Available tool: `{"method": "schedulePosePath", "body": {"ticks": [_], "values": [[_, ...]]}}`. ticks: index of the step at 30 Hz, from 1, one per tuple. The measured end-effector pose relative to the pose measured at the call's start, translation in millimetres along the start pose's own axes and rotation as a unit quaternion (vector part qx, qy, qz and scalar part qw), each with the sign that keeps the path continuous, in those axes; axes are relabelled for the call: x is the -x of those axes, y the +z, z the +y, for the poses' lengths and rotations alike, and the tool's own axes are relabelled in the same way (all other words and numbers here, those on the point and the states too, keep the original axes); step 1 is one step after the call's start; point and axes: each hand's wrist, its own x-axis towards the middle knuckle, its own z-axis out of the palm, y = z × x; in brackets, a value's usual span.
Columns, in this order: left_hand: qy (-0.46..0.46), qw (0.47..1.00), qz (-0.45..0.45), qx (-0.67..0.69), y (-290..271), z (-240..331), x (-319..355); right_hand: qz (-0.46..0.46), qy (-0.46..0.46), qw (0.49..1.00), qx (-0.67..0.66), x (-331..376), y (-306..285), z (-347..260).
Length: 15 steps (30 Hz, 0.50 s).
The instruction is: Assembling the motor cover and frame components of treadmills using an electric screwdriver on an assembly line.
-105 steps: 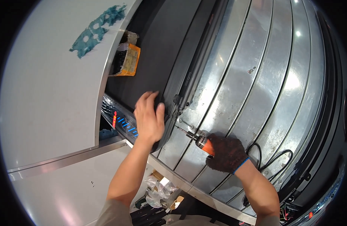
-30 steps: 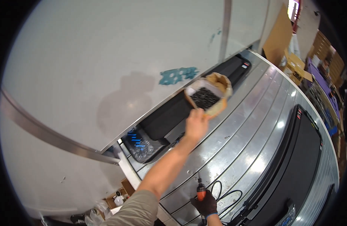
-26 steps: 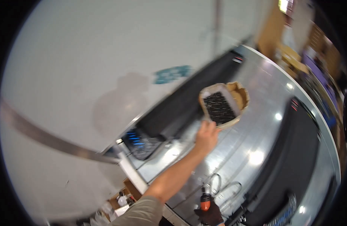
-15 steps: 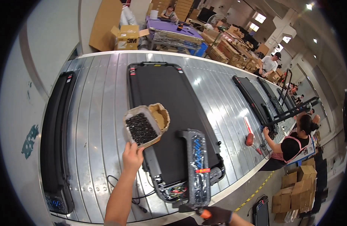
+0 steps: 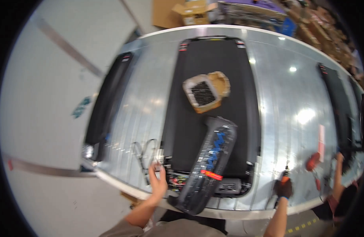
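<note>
My left hand [image 5: 157,181] is bare, at the near left corner of a black treadmill deck [image 5: 213,59]. Its thumb and fingertips come together there; blur hides what is between them. My gloved right hand [image 5: 284,190] grips a black-and-orange power screwdriver [image 5: 285,179], right of the deck above the metal surface, its thin tip pointing away. A plastic-wrapped black cover [image 5: 213,152] with blue markings and a red strip lies slanted across the deck's near end. Beside it, wires [image 5: 178,180] show in the open end. An open carton of small black screws [image 5: 201,94] sits on the belt.
A loose black cable [image 5: 144,158] lies left of the deck. Other treadmill decks stand at left [image 5: 107,102] and right [image 5: 336,98]. To the right, a red tool [image 5: 313,161] lies near a co-worker's arm [image 5: 337,175]. Cardboard boxes [image 5: 196,14] stand beyond the far edge.
My left hand has let go of the screw carton and come back to the deck's near corner. The carton sits farther in on the belt. My right hand has moved right with the screwdriver. The view has turned.
</note>
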Motion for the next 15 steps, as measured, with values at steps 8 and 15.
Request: {"method": "schedulePosePath", "body": {"ticks": [8, 15], "values": [[-0.615, 0.708, -0.098, 0.333, -8.8, 18.2, 170.2, -0.057, -0.499, 0.834, -0.229, 14.3, -74.7, -375.7], [-0.488, 0.833, 0.044, 0.256, -7.2, -30.6, 221.8, -0.16, -0.452, 0.838, -0.259, 31.1, -80.2, -342.8]]}}
